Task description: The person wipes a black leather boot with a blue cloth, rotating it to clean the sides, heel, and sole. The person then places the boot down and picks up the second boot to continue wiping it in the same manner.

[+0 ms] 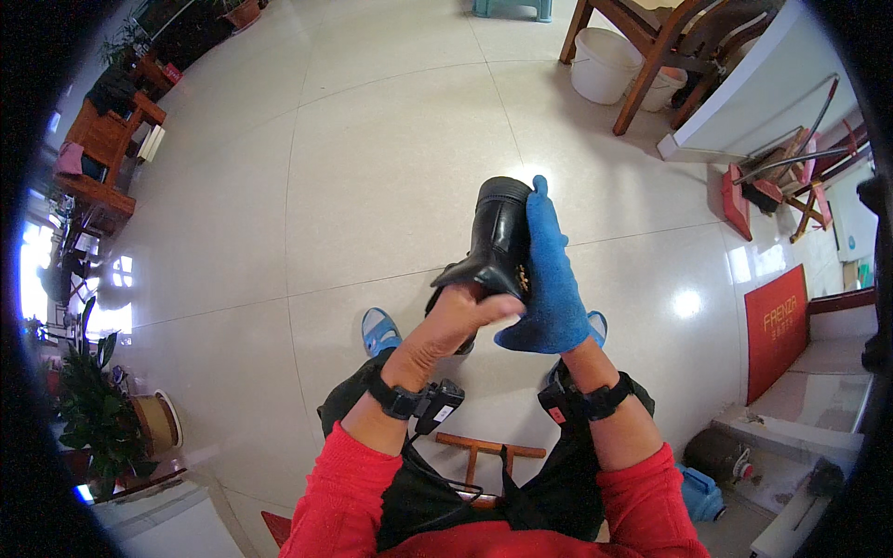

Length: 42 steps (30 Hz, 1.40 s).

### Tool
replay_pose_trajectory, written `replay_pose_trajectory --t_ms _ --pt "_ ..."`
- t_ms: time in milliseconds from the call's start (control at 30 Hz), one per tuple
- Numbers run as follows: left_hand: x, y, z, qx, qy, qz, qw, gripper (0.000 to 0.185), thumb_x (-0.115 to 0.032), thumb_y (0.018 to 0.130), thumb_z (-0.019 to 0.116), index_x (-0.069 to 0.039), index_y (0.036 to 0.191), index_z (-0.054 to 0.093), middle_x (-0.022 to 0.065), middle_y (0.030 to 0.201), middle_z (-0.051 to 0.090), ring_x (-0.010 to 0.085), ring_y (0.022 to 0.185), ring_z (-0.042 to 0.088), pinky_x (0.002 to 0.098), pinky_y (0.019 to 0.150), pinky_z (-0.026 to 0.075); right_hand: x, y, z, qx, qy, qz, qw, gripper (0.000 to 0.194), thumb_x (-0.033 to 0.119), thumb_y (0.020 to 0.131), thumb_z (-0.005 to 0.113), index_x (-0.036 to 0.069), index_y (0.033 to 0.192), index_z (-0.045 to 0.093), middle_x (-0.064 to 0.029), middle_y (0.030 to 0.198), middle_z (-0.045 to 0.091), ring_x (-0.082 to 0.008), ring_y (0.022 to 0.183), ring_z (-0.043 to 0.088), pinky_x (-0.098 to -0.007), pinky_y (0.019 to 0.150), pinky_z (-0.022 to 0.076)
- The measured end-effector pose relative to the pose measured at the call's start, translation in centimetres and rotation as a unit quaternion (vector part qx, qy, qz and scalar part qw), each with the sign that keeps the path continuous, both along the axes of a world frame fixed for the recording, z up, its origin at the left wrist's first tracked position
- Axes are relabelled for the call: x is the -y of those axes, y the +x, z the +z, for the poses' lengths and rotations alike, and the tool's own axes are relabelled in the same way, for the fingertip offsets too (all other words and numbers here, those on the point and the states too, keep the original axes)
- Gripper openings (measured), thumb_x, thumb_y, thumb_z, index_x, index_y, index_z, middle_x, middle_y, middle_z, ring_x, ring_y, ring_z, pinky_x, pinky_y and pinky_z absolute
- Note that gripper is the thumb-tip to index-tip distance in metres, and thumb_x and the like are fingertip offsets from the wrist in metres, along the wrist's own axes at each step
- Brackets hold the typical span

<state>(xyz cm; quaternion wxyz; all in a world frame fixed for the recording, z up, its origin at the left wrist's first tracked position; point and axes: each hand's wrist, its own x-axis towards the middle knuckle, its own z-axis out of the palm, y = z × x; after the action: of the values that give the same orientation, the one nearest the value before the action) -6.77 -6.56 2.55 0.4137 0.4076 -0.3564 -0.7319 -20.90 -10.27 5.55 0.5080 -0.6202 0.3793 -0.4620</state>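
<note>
A black leather boot (499, 223), with a ribbed band at its far end and small gold-coloured trim on its side, is held up between my hands above the floor. My left hand (450, 314) is bare; its fingers are inside or behind the boot's near opening and partly hidden, the thumb lying across the edge. My right hand (554, 279) wears a blue knit glove and lies flat along the boot's right side, fingers extended. Part of another dark item shows behind my left hand. Both wrists carry black straps with small devices.
Tiled floor (377, 174) lies ahead. A wooden stool (488, 445) shows between my legs. White buckets (603, 66) stand under wooden furniture at upper right, near a red dustpan (736, 202). A red mat (776, 328) lies right; a potted plant (104, 404) stands left.
</note>
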Motion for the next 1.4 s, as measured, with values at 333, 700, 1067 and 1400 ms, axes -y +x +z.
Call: replay_pose_trajectory --t_ms 333,700,1067,1400 --pt "0.7 0.7 -0.4 0.020 0.016 0.205 0.978 0.037 -0.036 0.100 0.043 -0.004 0.109 0.061 0.0037 0.094 0.063 0.0138 0.083 0.059 0.0308 0.078 0.050 -3.1 0.9 -4.3 -0.440 -0.241 0.031 0.865 0.052 0.018 0.087 0.060 -0.002 0.133 0.049 -0.0271 0.133 0.051 -0.0414 0.114 0.056 -0.0498 0.101 0.0434" --pt "-0.7 -0.5 0.0 0.185 -0.069 0.099 0.975 0.030 -0.024 0.096 0.048 0.001 0.112 0.055 0.0041 0.099 0.055 0.0140 0.093 0.049 0.0323 0.086 0.043 -0.2 0.1 -2.5 -0.395 -0.275 -0.097 0.871 0.064 0.014 0.084 0.063 -0.002 0.142 0.040 -0.0268 0.143 0.042 -0.0420 0.131 0.043 -0.0479 0.112 0.0309" --pt "-0.7 1.0 -1.4 0.421 -0.311 -0.020 0.852 0.037 -0.020 0.097 0.051 -0.004 0.131 0.052 0.0217 0.128 0.055 0.0393 0.119 0.052 0.0454 0.105 0.039 -2.8 -0.7 -3.0 -0.275 -0.225 -0.002 0.935 0.056 0.008 0.084 0.062 -0.001 0.137 0.046 -0.0276 0.137 0.048 -0.0448 0.126 0.048 -0.0488 0.110 0.0364" --pt "-0.9 0.6 -4.3 0.547 -0.480 -0.033 0.685 0.046 -0.026 0.091 0.057 -0.005 0.131 0.054 0.0277 0.135 0.048 0.0472 0.122 0.046 0.0507 0.107 0.038 -2.1 0.2 -3.3 -0.388 -0.285 -0.056 0.875 0.058 0.012 0.082 0.062 -0.007 0.134 0.047 -0.0312 0.134 0.050 -0.0462 0.124 0.049 -0.0514 0.109 0.0354"
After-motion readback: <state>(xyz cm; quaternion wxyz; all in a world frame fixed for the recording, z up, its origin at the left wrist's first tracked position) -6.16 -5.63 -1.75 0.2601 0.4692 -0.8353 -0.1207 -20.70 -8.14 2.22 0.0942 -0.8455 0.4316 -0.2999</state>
